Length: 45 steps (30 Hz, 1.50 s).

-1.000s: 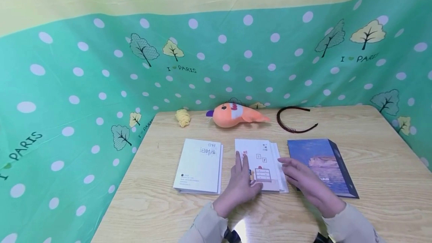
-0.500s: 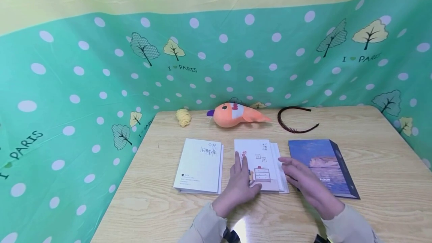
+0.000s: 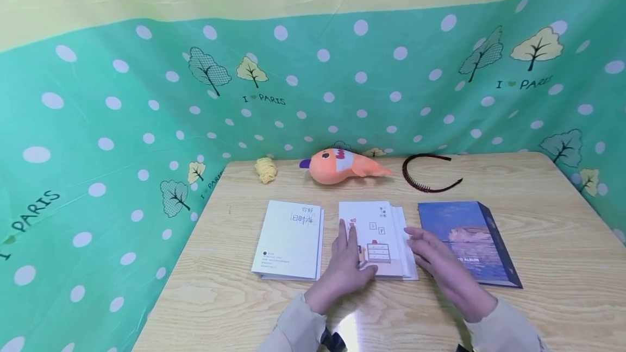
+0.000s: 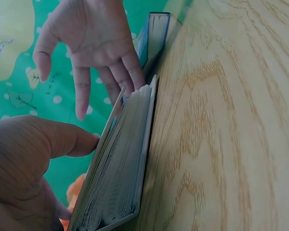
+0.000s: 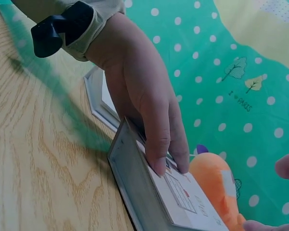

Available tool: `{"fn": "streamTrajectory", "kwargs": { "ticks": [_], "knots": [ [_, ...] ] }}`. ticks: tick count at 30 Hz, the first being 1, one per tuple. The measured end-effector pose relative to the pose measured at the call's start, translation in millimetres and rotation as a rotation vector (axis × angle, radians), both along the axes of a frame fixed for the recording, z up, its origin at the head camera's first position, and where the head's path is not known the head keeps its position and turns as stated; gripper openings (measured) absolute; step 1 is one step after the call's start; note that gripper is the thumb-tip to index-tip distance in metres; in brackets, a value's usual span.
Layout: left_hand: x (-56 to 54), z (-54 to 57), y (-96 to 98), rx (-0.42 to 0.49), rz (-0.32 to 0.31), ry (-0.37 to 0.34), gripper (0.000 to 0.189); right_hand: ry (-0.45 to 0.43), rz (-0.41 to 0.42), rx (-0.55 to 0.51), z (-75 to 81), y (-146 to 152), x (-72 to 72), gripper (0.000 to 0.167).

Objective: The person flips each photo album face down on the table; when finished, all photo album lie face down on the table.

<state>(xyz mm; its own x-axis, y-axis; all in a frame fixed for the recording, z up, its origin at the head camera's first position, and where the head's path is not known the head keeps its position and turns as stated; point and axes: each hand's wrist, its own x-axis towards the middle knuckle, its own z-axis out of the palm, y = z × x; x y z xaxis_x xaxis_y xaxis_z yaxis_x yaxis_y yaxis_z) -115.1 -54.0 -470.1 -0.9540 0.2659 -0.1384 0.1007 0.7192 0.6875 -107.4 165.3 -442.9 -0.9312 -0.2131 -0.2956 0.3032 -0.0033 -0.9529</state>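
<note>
A white photo album (image 3: 386, 236) with a drawn chest of drawers on its cover lies in the middle of the table. My left hand (image 3: 343, 269) rests on that cover, fingers extended and thumb near the lower edge. On the other side my right hand (image 3: 446, 268) is at the album's right edge, its fingers loosely bent. The left wrist view shows the pages (image 4: 123, 159) fanned between the covers and the right hand's fingers (image 4: 127, 72) right at their far side. From the right wrist, the album's thick spine (image 5: 139, 178) faces the camera.
Left lies another white album (image 3: 288, 240) with Chinese lettering; right, a blue album (image 3: 469, 238) with a seascape cover. Behind are a yellow yarn bundle (image 3: 265, 170), an orange plush bird (image 3: 330, 168) and a dark headband (image 3: 415, 184). A green dotted cloth (image 3: 313, 124) hangs behind the table.
My left hand and the top cover of the middle album have slid very slightly left. The right hand stays at the right edge; the other things lie as before.
</note>
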Motion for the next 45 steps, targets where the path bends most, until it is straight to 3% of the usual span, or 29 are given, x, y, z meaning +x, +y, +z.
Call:
{"fn": "streamTrajectory", "kwargs": {
  "ticks": [19, 33, 38, 45],
  "knots": [
    [-0.6, -0.6, -4.2, 0.032, 0.001, -0.01, 0.103, 0.048, -0.037, 0.011, 1.4, -1.3, 3.0, 0.059],
    [0.6, -1.9, -3.4, 0.016, 0.0, 0.007, 0.101, 0.023, -0.058, 0.019, 1.9, -0.3, 3.0, 0.057],
    [1.5, 0.2, -0.7, -0.02, -0.002, 0.031, 0.097, 0.013, -0.064, 0.006, 3.0, -0.3, 3.2, 0.057],
    [2.3, 2.1, 5.2, -0.136, -0.009, 0.098, 0.092, 0.0, -0.083, -0.049, 3.0, 2.0, 3.8, 0.056]
  ]
}}
